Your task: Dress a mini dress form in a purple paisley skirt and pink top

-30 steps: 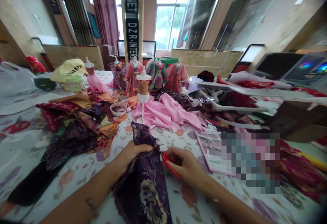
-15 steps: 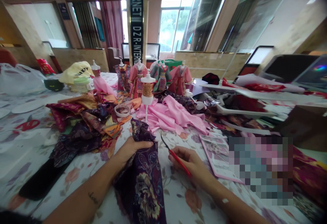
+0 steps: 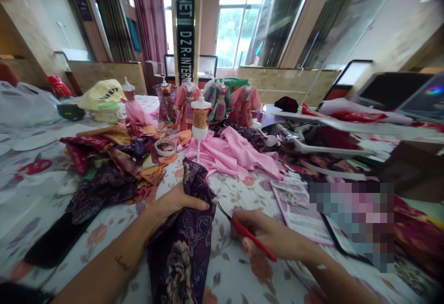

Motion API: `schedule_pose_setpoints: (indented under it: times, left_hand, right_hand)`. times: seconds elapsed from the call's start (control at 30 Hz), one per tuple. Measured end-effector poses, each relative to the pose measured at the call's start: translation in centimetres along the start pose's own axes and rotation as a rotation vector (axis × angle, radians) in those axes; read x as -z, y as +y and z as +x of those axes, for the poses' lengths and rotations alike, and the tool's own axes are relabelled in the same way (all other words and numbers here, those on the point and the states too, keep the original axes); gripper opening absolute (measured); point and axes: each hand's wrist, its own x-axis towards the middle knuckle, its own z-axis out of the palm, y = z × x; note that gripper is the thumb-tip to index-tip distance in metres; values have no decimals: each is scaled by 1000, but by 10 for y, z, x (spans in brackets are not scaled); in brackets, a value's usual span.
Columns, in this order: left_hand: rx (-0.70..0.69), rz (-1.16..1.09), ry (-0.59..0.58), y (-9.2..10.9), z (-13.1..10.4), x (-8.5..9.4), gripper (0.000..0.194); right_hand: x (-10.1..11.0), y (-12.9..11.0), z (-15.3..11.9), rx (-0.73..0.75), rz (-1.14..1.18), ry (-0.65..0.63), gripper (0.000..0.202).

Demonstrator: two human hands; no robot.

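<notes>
My left hand (image 3: 185,202) pinches a folded piece of dark purple patterned fabric (image 3: 189,244), thumb on top, its lower part hanging toward me. In my right hand (image 3: 256,232) is a pair of red-handled scissors (image 3: 251,237); the two thin dark blades are slightly parted, with tips at the fabric's right edge. Whether they touch the cloth I cannot tell. Just beyond the fabric stands a small white mannequin (image 3: 199,133) with a gold patterned band round its chest.
Pink satin (image 3: 236,153) lies behind my hands. Patterned scraps (image 3: 111,156) and a tape roll (image 3: 165,147) are at left, with red-handled scissors (image 3: 36,167) farther out. Several dressed mini mannequins (image 3: 189,105) stand behind. A pink-edged printed sheet (image 3: 301,211) lies at right.
The scissors have come nearer the fabric's right edge, and their blades now show parted. My left hand and the fabric's top have shifted slightly right; its hanging part has swung left.
</notes>
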Motion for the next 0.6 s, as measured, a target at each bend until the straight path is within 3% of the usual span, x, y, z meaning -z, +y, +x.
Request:
schedule_pose_setpoints:
  times: [0.3,0.47,0.6]
  left_hand:
    - [22,-75,22,-4,0,-6,29]
    - [11,-93,37,-3,-1,-8,41]
    - [33,-45,2,-4,0,-8,35]
  right_hand:
    - [2,-5,-4,-17,32,-53,39]
    - [1,-11,-6,-71,-120,-20,38]
    - [0,-10,-5,-80,-201,18,36]
